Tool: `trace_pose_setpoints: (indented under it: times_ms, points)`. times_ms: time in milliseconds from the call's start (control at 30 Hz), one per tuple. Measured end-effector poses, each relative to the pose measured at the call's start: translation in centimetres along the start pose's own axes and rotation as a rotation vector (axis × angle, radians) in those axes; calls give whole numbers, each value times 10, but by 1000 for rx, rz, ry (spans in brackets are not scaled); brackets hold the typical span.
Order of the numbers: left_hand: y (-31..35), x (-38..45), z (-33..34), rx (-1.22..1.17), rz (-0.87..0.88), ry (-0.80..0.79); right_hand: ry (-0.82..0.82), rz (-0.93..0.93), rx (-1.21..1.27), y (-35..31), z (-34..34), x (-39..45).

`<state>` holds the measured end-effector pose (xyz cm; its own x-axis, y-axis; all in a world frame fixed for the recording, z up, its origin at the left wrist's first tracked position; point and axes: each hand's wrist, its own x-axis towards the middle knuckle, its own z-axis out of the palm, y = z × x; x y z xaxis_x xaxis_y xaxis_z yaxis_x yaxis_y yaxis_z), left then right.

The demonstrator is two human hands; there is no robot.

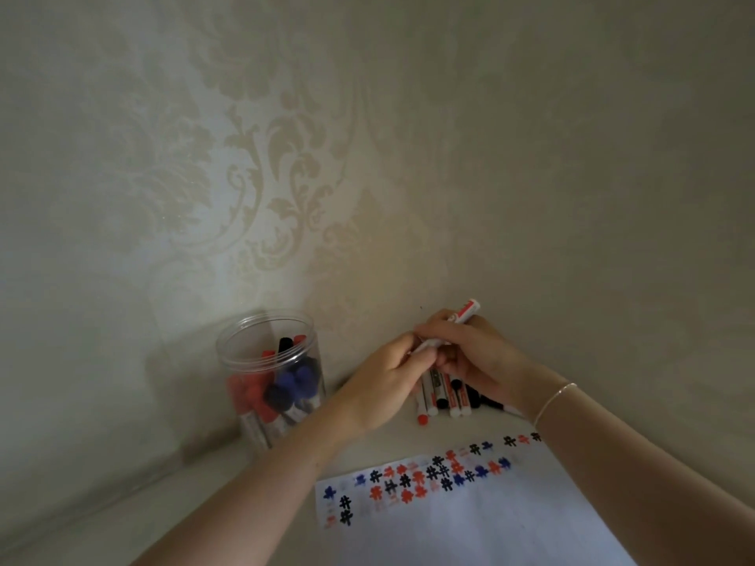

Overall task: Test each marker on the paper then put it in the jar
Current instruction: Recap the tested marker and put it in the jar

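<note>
- Both hands are meeting on a single white-barrelled marker (448,328) above the far edge of the table (171,504); the right hand (476,355) is curling its fingers round the upper barrel, with the marker's red-marked end poking up and to the right past the knuckles.
- The left hand (386,381) is closing its fingers and thumb on the marker's lower end; the cap is hidden under those fingers, so whether it is on or coming off cannot be told.
- A thin bracelet (555,400) is circling the right wrist.
- Just beneath the hands, a row of loose markers (443,396) is lying side by side on the table near the wall, red and black caps showing.
- In front of them, a white sheet of paper (470,524) is lying flat, its far edge carrying rows of small test marks (425,477) in black, red and blue.
- To the left, well apart from the paper, a clear plastic jar (271,377) is standing upright and lidless against the patterned wallpaper (278,165), holding markers with red, blue and black caps.
</note>
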<state>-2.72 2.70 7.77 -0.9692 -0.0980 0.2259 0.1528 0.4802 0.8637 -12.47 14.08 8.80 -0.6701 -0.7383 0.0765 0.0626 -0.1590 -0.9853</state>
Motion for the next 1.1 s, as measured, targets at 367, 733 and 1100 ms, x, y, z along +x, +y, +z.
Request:
trace_pose_setpoints:
  times_ms: [367,733,1100]
  points:
    - [-9,-16,16,-435,-81,-42,-55,-66,-30,11,-8,-10]
    - [-20,-9,17,53,45,-20,-131,66,-187,15,-13,-6]
    - [-56,-16,23,461,-30,19,411,9,-143,30,-36,-3]
